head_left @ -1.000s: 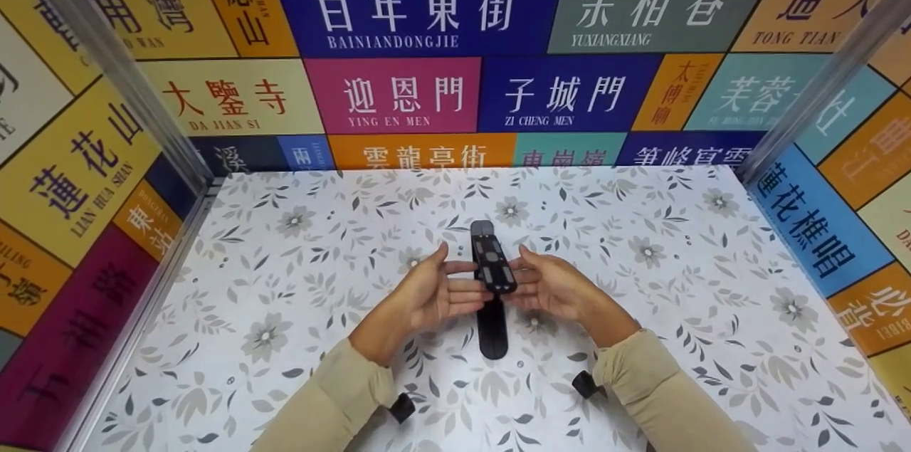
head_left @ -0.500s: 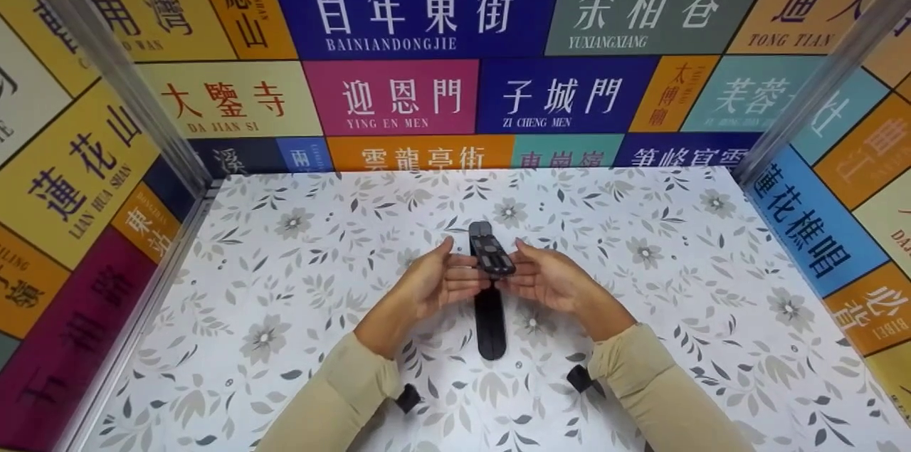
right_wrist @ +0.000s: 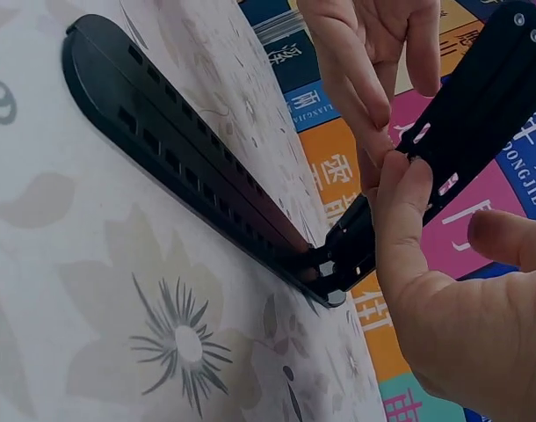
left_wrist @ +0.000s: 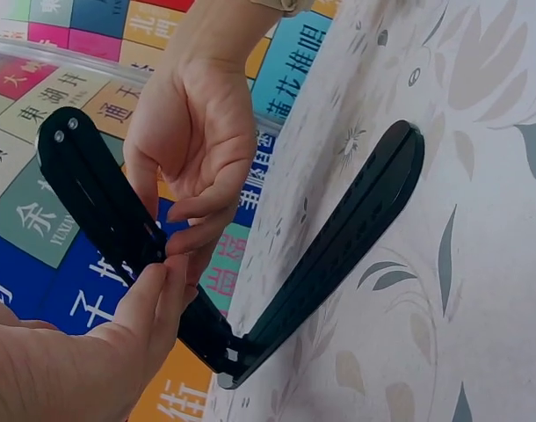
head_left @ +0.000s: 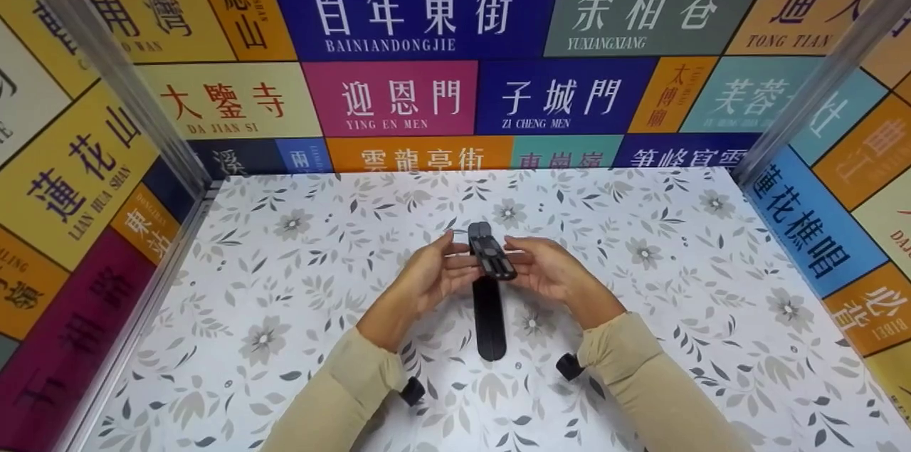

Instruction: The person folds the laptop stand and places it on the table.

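A black folding stand (head_left: 490,327) is on the patterned table in front of me. Its long base lies flat, and the hinged upper section (head_left: 492,260) slants up from the far end towards me. From the left, my left hand (head_left: 432,274) touches the raised section with extended fingertips. My right hand (head_left: 555,272) does the same from the right. The right wrist view shows the fingertips meeting at the underside of the upper section (right_wrist: 479,97), the right thumb (right_wrist: 505,237) standing apart from it. In the left wrist view the hinge (left_wrist: 233,352) lies below the hands.
A white tablecloth (head_left: 285,295) with grey flowers and leaves covers the table. Panels with colourful place-name signs (head_left: 413,3) stand behind and at both sides. Clear corner posts (head_left: 818,67) rise at the back. Black straps or mounts (head_left: 413,390) show at the cuffs.
The upper section of the stand has tilted up a little, its near end now farther from me. Both hands have moved slightly away from me, and the right hand slightly left.
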The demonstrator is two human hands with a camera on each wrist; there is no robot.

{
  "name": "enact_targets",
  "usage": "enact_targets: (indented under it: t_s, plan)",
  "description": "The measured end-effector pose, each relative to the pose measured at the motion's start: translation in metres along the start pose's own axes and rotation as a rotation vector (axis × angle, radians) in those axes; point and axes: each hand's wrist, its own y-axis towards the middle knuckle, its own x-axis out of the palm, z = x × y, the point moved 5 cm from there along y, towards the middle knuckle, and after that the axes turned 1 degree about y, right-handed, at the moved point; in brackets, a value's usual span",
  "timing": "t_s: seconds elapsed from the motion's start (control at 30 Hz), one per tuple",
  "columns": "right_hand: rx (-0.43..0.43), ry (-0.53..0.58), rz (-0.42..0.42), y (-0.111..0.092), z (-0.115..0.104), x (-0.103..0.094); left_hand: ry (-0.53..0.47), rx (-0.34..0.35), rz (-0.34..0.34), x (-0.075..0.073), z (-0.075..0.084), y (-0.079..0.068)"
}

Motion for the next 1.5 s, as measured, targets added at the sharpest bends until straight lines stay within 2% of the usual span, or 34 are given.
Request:
enact_targets:
  t_s: [0.13, 0.27, 0.37, 0.53, 0.77, 0.87, 0.97, 1.1, 1.17, 1.23, 1.33, 1.5]
  plan:
    - [-0.040, -0.048, -0.009, 0.002, 0.002, -0.001, -0.004, -0.003, 0.015, -0.001, -0.001, 0.000]
    - [-0.032, -0.117, 0.007, 0.002, 0.008, -0.003, 0.081, -0.002, 0.009, -0.002, -0.006, 0.000]
    - [-0.001, -0.193, 0.018, 0.002, 0.014, -0.004, 0.201, 0.024, -0.010, -0.004, -0.012, 0.001]
    - [0.014, -0.361, 0.047, 0.004, 0.024, -0.005, 0.410, 0.073, 0.015, -0.008, -0.020, 0.004]
    - [-0.082, -0.608, 0.117, 0.003, 0.028, -0.001, 0.723, 0.145, 0.087, -0.012, -0.022, 0.009]
    - [-0.133, -0.690, 0.141, 0.002, 0.026, -0.001, 0.839, 0.170, 0.082, -0.012, -0.022, 0.008]
    - [-0.204, -0.881, 0.125, -0.002, 0.024, 0.001, 1.037, 0.198, 0.060, -0.009, -0.022, 0.003]
    - [-0.290, -1.236, 0.052, -0.016, 0.024, 0.007, 1.477, 0.227, 0.015, -0.003, -0.022, -0.013]
    - [-0.294, -1.387, 0.002, -0.025, 0.026, 0.011, 1.641, 0.193, -0.021, 0.001, -0.026, -0.022]
    - [-0.290, -1.501, -0.049, -0.032, 0.031, 0.014, 1.749, 0.140, -0.055, 0.003, -0.031, -0.030]
    - [-0.285, -1.599, -0.081, -0.039, 0.037, 0.016, 1.780, 0.071, -0.065, 0.006, -0.037, -0.035]
    - [-0.276, -1.642, -0.051, -0.041, 0.037, 0.016, 1.782, 0.071, -0.035, 0.009, -0.043, -0.029]
